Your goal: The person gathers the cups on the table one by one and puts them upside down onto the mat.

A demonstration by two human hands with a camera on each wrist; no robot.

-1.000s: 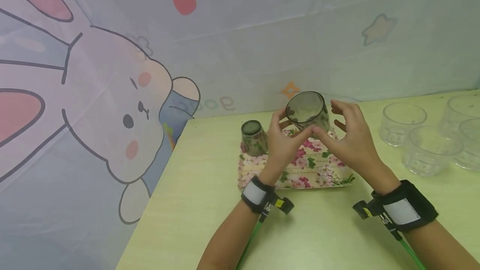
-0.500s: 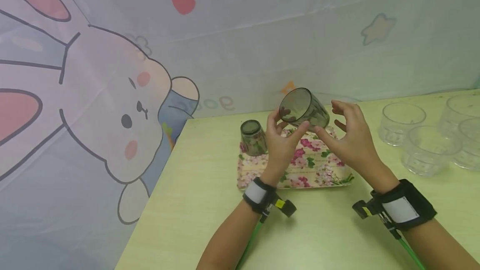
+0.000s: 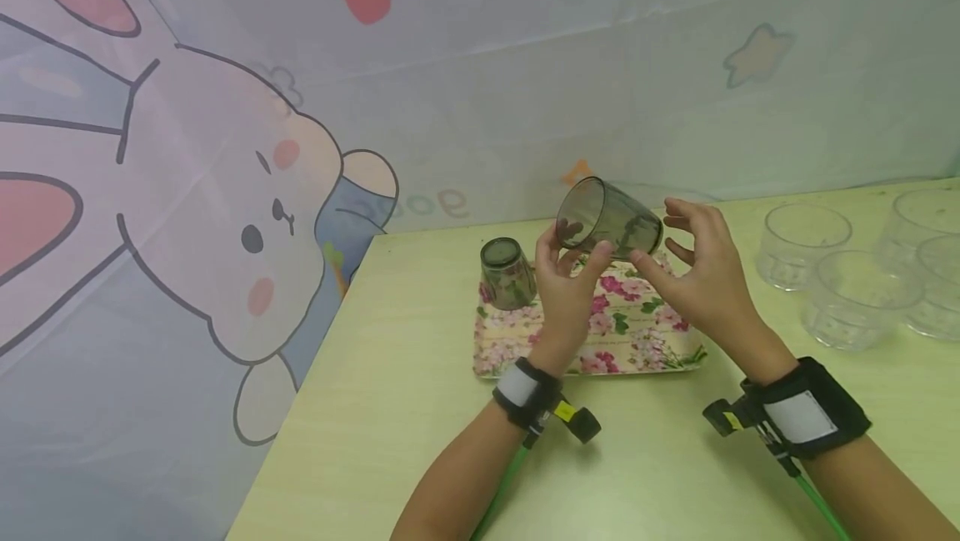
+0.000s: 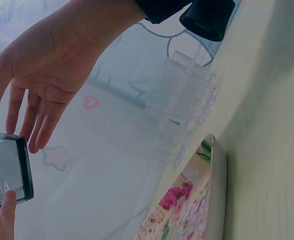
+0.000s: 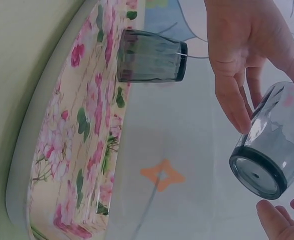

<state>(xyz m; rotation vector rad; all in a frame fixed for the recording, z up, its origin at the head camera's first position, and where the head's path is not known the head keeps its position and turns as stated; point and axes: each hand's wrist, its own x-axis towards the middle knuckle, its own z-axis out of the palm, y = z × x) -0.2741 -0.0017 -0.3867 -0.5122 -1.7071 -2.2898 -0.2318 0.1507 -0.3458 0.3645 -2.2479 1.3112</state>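
A grey-tinted drinking glass [image 3: 618,220] is held above the floral tray [image 3: 630,349], tilted nearly on its side with its mouth to the left. My left hand [image 3: 564,295] grips it near the rim, thumb in front and fingers behind. My right hand [image 3: 701,274] is spread around the base end, its thumb at the base and its fingers loosely bent. In the right wrist view the glass base [image 5: 259,172] shows, with right fingertips [image 5: 274,217] close below it. A second grey glass [image 3: 508,274] stands upside down on the tray's left end.
Several clear glass bowls [image 3: 806,245] stand on the pale yellow table [image 3: 405,408] to the right of the tray. Behind the table hangs a cloth backdrop [image 3: 525,66] with a cartoon rabbit. Wrist cameras [image 3: 581,423] with green cables sit on both wrists.
The held glass has tipped from mouth-up towards its side, its mouth swinging left. My left hand has turned with it; my right hand has hardly moved.
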